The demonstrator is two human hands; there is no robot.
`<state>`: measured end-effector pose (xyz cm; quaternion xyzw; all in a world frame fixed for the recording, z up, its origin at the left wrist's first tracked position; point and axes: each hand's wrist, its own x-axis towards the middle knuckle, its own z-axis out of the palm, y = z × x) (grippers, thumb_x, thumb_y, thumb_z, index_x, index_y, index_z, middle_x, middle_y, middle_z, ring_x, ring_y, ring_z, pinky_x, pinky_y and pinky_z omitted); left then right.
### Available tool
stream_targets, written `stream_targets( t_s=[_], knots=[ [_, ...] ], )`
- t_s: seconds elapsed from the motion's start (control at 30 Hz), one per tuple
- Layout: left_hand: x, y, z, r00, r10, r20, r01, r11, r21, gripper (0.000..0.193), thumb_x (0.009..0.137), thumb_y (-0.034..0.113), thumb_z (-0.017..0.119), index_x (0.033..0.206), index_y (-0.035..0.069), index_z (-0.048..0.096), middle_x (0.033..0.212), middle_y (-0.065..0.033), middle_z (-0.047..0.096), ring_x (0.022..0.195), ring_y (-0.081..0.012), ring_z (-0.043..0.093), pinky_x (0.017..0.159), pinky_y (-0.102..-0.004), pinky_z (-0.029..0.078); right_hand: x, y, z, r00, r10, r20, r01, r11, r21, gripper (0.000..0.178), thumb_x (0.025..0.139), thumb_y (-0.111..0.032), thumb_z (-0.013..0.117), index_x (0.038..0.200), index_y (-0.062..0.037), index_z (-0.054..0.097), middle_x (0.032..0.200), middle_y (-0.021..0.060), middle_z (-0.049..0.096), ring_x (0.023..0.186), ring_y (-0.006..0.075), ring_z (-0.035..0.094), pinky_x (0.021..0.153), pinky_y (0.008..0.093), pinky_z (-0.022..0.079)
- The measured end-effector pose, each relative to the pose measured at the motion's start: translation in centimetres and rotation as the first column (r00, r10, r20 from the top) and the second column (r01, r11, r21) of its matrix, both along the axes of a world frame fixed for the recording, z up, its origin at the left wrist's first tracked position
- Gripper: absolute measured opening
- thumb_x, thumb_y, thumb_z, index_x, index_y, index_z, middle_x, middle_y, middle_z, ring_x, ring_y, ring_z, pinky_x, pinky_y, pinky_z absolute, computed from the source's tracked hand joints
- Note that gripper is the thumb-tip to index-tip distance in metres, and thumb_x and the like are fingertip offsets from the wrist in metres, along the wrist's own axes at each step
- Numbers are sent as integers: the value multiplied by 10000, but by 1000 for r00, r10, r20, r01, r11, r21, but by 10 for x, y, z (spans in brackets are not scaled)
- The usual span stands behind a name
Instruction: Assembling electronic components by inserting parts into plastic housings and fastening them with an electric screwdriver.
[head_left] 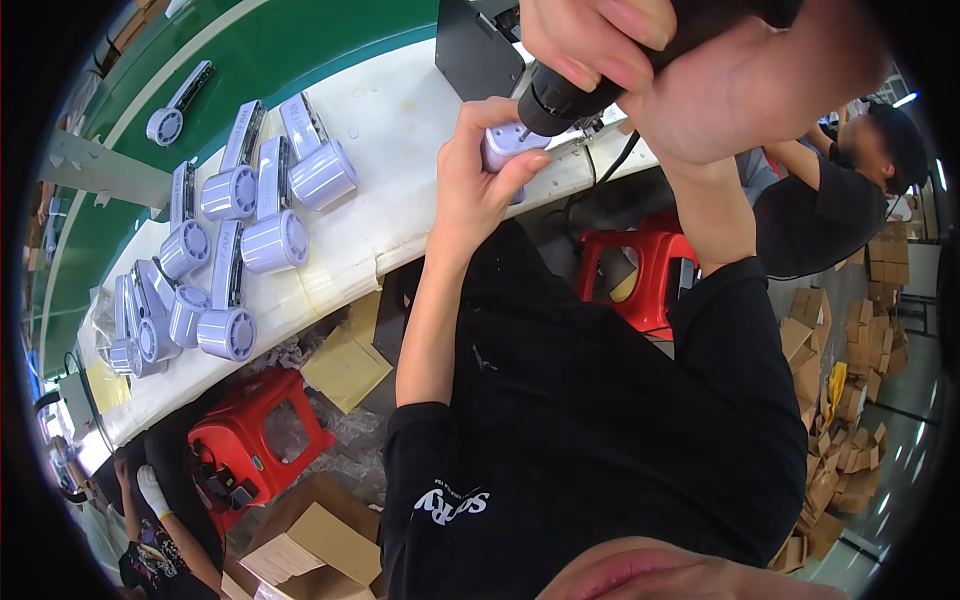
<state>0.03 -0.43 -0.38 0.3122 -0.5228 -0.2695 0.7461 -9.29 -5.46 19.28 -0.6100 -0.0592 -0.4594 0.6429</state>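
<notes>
My left hand (pixel 468 185) is wrapped around a lavender plastic housing (pixel 503 143), holding it at the table's edge. It matches the handheld fans on the table, though most of it is hidden by my fingers. Above it, my right hand (pixel 690 75) grips a black power screwdriver (pixel 565 98). The tool tilts down to the left, and its thin bit meets the top face of the housing, where small holes show. To the left lie several lavender handheld fans (pixel 275 241), each with a round vented head and a flat handle with a dark side.
The white table (pixel 385 140) borders a green surface (pixel 330 28), where another fan (pixel 165 126) lies. A dark panel (pixel 478 55) stands behind my left hand. Red stools (pixel 262 440), cardboard boxes (pixel 318 548) and a cable (pixel 607 178) are below. Other people (pixel 830 205) sit at right and lower left.
</notes>
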Motion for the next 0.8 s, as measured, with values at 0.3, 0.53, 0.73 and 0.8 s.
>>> stream_targets(
  t_s=[0.3, 0.53, 0.73, 0.8],
  knots=[
    [1, 0, 2, 999, 40, -5, -40, 998, 39, 368, 815, 177, 764, 1062, 30, 534, 936, -83, 639, 780, -147, 582, 723, -272, 480, 11, 5, 7, 1000, -7, -24, 6, 999, -45, 686, 874, -773, 319, 842, -94, 411, 479, 7, 416, 311, 97, 331, 318, 236, 326],
    [0, 5, 15, 991, 99, 96, -102, 994, 30, 361, 812, 179, 760, 1065, 39, 544, 897, -74, 646, 743, -169, 605, 690, -279, 485, 21, 21, 25, 984, -113, -139, 108, 993, -43, 703, 864, -787, 313, 837, -92, 415, 468, 8, 416, 298, 94, 333, 307, 228, 329],
    [3, 4, 12, 991, 95, 98, -98, 995, 24, 358, 813, 164, 759, 1064, 41, 535, 910, -76, 648, 723, -164, 602, 673, -273, 485, 24, 9, 20, 998, 10, -56, -23, 971, -239, 712, 857, -792, 329, 842, -86, 425, 471, 10, 420, 304, 90, 342, 312, 220, 334],
    [3, 2, 11, 991, 95, 98, -95, 995, -4, 363, 813, 162, 758, 1068, 41, 530, 915, -78, 648, 723, -163, 599, 675, -273, 486, 24, 11, 23, 997, 69, -20, -72, 971, -227, 719, 851, -797, 337, 843, -84, 429, 474, 13, 423, 310, 91, 344, 315, 221, 331]
  ],
)
